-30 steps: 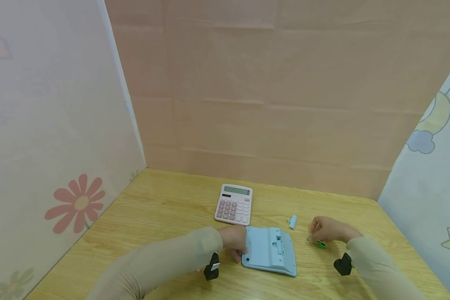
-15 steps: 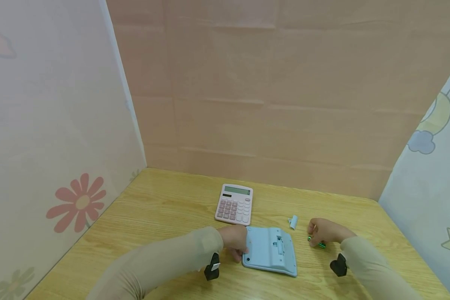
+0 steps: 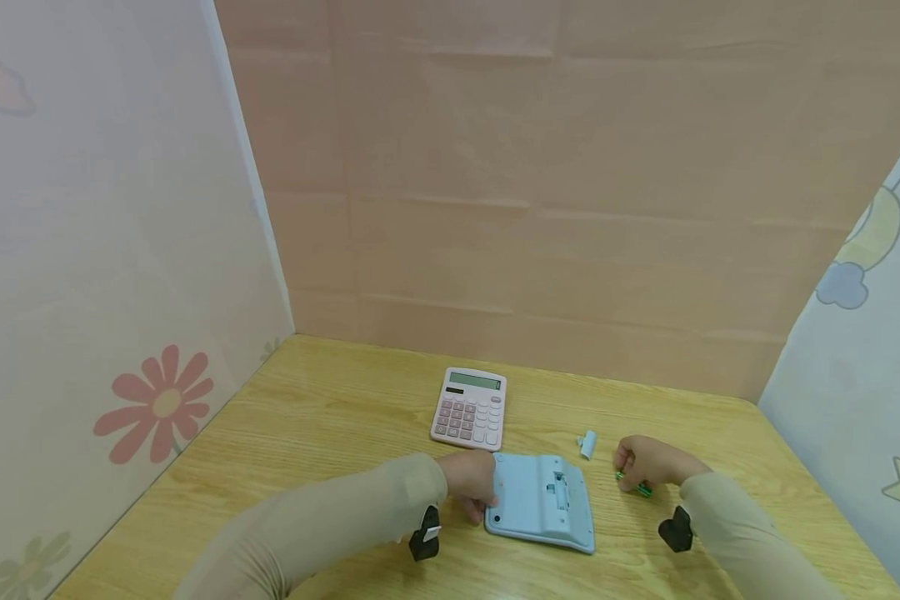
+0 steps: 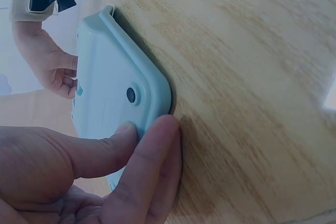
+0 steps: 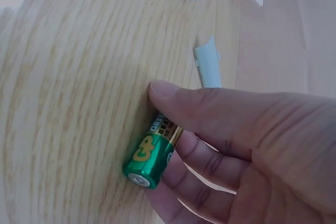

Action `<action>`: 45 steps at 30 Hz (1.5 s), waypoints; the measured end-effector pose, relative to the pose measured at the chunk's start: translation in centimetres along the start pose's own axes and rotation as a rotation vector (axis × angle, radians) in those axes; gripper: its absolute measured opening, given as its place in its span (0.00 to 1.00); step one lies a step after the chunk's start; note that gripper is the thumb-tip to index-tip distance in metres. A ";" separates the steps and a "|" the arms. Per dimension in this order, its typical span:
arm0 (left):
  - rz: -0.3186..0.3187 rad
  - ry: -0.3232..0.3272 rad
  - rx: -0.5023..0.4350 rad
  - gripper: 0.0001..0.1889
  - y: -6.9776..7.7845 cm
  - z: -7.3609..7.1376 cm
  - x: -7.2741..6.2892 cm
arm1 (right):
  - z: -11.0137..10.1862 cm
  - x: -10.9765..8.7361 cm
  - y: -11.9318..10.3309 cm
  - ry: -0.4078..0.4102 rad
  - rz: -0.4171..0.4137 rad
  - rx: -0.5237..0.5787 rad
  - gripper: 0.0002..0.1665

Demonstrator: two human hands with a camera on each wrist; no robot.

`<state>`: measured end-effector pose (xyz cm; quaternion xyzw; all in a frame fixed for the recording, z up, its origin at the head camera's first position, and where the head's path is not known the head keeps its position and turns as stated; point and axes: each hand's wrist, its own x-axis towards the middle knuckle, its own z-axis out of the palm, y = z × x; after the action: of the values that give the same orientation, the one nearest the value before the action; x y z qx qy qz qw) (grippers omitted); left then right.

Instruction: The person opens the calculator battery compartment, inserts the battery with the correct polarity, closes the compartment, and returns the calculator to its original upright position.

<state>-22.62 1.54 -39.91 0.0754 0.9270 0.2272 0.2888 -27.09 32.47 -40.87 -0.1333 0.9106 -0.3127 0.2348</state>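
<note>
A light blue calculator [image 3: 532, 500] lies face down on the wooden table, its battery compartment [image 3: 561, 492] uncovered. My left hand [image 3: 471, 479] pinches its left edge, thumb [image 4: 113, 150] on the back and fingers at the rim. To the right, my right hand [image 3: 654, 462] holds a green and gold battery [image 5: 147, 156] between thumb and curled fingers, close to the tabletop. The thumb covers part of the battery; whether it still touches the table I cannot tell. The small blue battery cover [image 3: 587, 444] lies apart, between the calculator and my right hand.
A pink calculator [image 3: 468, 408] lies face up just behind the blue one. The table [image 3: 352, 400] ends at a brown paper backdrop [image 3: 532, 208], with printed sheets [image 3: 120, 250] at the left and right sides.
My right hand has shifted slightly left around the battery, which shows green on both sides of the fingers. My left hand and the blue calculator have stayed in place.
</note>
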 end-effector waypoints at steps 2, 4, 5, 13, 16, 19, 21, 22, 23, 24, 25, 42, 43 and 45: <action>-0.002 0.003 0.004 0.11 0.0 0.0 -0.1 | 0.0 0.0 -0.1 0.005 0.008 -0.001 0.13; -0.003 0.004 0.008 0.11 0.1 0.0 -0.2 | 0.1 -0.1 -0.1 0.007 0.008 -0.006 0.12; -0.004 0.005 0.010 0.11 0.1 0.0 -0.2 | 0.1 -0.1 -0.2 0.010 0.013 -0.006 0.12; -0.006 0.002 0.014 0.11 0.1 -0.1 -0.2 | 0.2 0.0 -0.4 0.011 0.016 -0.048 0.10; -0.004 0.003 0.014 0.11 0.2 -0.1 -0.4 | 0.1 -0.1 -1.0 0.003 0.002 -0.063 0.09; -0.006 0.006 0.017 0.11 0.2 -0.1 -0.5 | 0.1 -0.1 -1.6 -0.004 -0.024 -0.060 0.09; -0.008 0.007 0.018 0.11 0.3 -0.1 -0.5 | 0.1 -0.1 -2.1 -0.008 -0.043 -0.050 0.10; -0.010 0.007 0.018 0.12 0.3 -0.1 -0.5 | 0.1 -0.1 -2.3 -0.011 -0.055 -0.044 0.10; -0.011 0.007 0.019 0.12 0.2 -0.1 -0.5 | 0.2 -0.1 -2.6 -0.015 -0.069 -0.037 0.10; -0.011 0.006 0.023 0.12 0.2 -0.1 -0.4 | 0.3 -0.1 -2.8 -0.016 -0.079 -0.034 0.10; -0.011 0.006 0.024 0.12 0.2 -0.1 -0.4 | 0.4 -0.1 -3.1 -0.019 -0.092 -0.033 0.10; -0.007 0.001 0.036 0.12 0.0 0.1 0.1 | 2.9 -0.1 -7.7 0.010 -0.188 0.132 0.13; -0.010 0.003 0.037 0.12 0.0 0.0 0.0 | 3.1 -0.1 -7.9 0.012 -0.185 0.150 0.14; -0.015 0.004 0.033 0.12 0.1 0.1 0.0 | 3.4 -0.1 -8.2 0.013 -0.185 0.189 0.15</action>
<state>-22.59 1.66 -39.89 0.0727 0.9318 0.2098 0.2871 -24.52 24.48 -38.05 -0.1919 0.8625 -0.4182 0.2107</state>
